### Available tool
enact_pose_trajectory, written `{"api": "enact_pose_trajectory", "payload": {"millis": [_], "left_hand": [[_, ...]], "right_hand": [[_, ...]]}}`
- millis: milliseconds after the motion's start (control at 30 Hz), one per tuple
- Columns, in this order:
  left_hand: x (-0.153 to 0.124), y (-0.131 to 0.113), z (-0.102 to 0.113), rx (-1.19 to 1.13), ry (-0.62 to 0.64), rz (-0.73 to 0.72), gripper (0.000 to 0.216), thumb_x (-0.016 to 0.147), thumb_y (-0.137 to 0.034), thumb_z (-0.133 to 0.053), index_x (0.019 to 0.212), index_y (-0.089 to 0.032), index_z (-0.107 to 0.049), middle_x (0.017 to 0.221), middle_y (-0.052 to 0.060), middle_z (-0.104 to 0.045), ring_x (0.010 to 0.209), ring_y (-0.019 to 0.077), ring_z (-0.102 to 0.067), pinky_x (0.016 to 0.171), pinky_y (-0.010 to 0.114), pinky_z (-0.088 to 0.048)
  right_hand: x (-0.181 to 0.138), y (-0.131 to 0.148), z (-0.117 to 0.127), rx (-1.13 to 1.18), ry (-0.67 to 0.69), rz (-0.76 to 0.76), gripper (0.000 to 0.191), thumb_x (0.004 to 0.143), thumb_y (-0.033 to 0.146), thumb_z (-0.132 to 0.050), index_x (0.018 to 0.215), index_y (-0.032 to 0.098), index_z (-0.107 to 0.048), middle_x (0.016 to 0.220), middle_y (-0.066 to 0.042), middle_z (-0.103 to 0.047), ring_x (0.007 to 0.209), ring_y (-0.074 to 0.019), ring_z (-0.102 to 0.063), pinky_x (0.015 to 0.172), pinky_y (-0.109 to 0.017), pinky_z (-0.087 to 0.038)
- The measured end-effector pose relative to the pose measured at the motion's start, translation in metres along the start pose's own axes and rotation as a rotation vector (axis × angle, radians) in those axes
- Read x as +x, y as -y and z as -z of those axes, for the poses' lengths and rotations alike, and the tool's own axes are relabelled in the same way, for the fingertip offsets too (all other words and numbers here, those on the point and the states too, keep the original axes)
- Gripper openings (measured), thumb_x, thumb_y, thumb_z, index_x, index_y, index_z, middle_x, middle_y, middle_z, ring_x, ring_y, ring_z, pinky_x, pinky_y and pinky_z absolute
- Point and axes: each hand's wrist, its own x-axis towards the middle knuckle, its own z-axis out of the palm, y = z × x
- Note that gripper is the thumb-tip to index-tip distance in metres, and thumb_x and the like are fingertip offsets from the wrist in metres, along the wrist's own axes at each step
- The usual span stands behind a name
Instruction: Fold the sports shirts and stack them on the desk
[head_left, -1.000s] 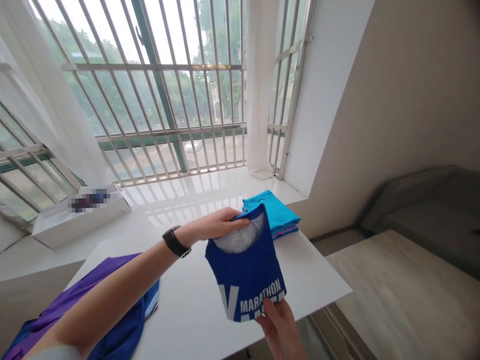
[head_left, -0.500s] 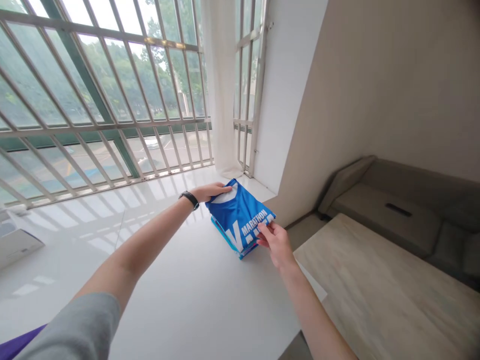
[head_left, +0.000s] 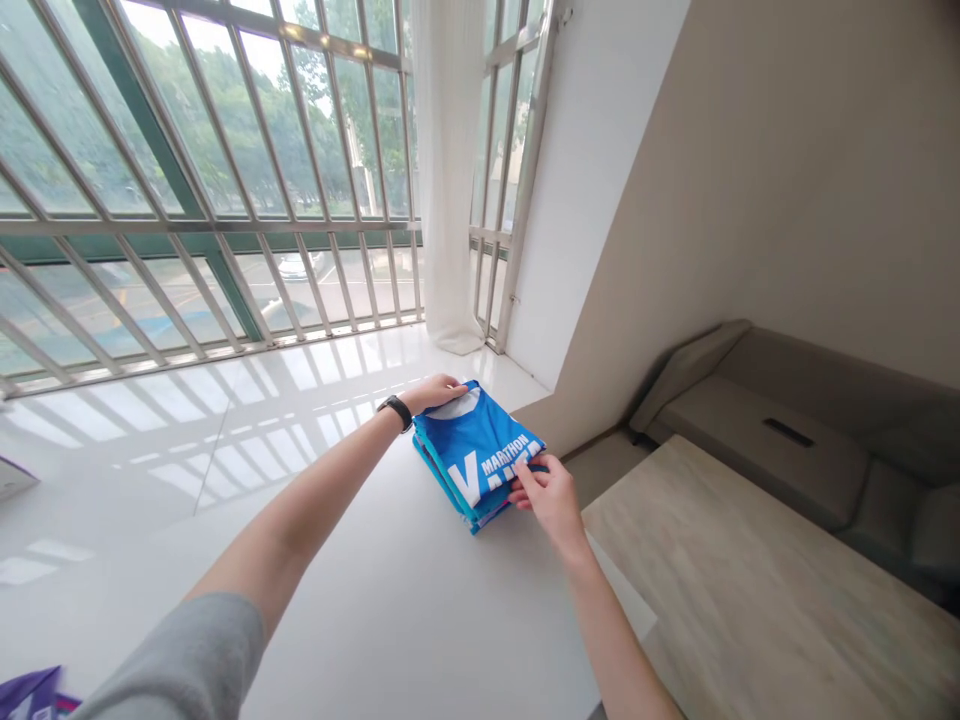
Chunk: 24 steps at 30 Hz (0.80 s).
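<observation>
Head view. One blue shirt [head_left: 491,425], folded, white lettering including "MARATHON" face up; lying on top of a stack of folded clothes [head_left: 448,487], at the far right part of a white table [head_left: 375,620]. One left hand [head_left: 439,392], closed on the shirt's collar corner, thumb uppermost; black watch [head_left: 396,411] at its wrist. One right hand [head_left: 550,492], thumb and fingers pinching the shirt's near right edge. One purple cloth [head_left: 30,694], lower left corner, partly in view. Beyond: white curtain [head_left: 454,200], barred window [head_left: 255,160]; to the right, sofa [head_left: 750,430].
</observation>
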Motion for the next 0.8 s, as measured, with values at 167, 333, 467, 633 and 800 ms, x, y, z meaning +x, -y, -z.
{"api": "enact_pose_trajectory", "payload": {"millis": [167, 333, 467, 633, 800], "left_hand": [[-0.019, -0.012, -0.028, 0.218, -0.219, -0.252, 0.052, 0.096, -0.049, -0.045, 0.136, -0.017, -0.051, 0.144, 0.014, -0.051, 0.138, 0.0305, -0.039, 0.115, 0.044, -0.03], [-0.028, -0.014, -0.079, 0.671, -0.054, -0.44, 0.049, 0.101, -0.044, -0.037, 0.143, -0.022, -0.047, 0.153, 0.014, -0.041, 0.144, 0.0358, -0.028, 0.115, 0.06, -0.022], [-0.019, -0.013, -0.089, 0.69, 0.001, -0.377, 0.052, 0.103, -0.045, -0.03, 0.146, -0.021, -0.043, 0.154, 0.015, -0.04, 0.143, 0.0341, -0.031, 0.115, 0.059, -0.023], [-0.011, -0.005, -0.079, 0.678, -0.006, -0.378, 0.06, 0.098, -0.061, -0.033, 0.147, -0.027, -0.043, 0.154, 0.012, -0.04, 0.143, 0.0335, -0.029, 0.115, 0.057, -0.024], [-0.009, 0.005, -0.084, 0.661, -0.04, -0.402, 0.061, 0.098, -0.062, -0.032, 0.146, -0.026, -0.044, 0.152, 0.013, -0.042, 0.141, 0.0318, -0.033, 0.114, 0.053, -0.028]], "right_hand": [[-0.006, 0.026, 0.012, -0.629, -0.34, 0.397, 0.041, 0.093, 0.053, -0.042, 0.098, 0.019, -0.064, 0.08, -0.01, -0.072, 0.078, -0.0251, -0.068, 0.073, -0.035, -0.05], [0.006, 0.036, -0.026, -0.875, -0.093, 0.499, 0.078, 0.091, 0.064, -0.04, 0.142, 0.006, -0.045, 0.149, -0.022, -0.044, 0.139, -0.0336, -0.036, 0.112, -0.044, -0.03], [0.009, 0.009, -0.041, -1.013, 0.051, 0.225, 0.119, 0.074, 0.081, -0.05, 0.152, -0.005, -0.021, 0.159, -0.027, -0.02, 0.148, -0.0385, -0.014, 0.119, -0.048, -0.013], [0.002, -0.008, -0.038, -0.984, 0.06, 0.165, 0.13, 0.069, 0.085, -0.05, 0.153, -0.006, -0.012, 0.161, -0.027, -0.012, 0.15, -0.0385, -0.005, 0.12, -0.047, -0.009], [0.005, -0.012, -0.043, -0.955, 0.046, 0.147, 0.135, 0.064, 0.086, -0.053, 0.153, -0.006, -0.011, 0.16, -0.029, -0.013, 0.149, -0.0398, -0.006, 0.119, -0.049, -0.01]]}}
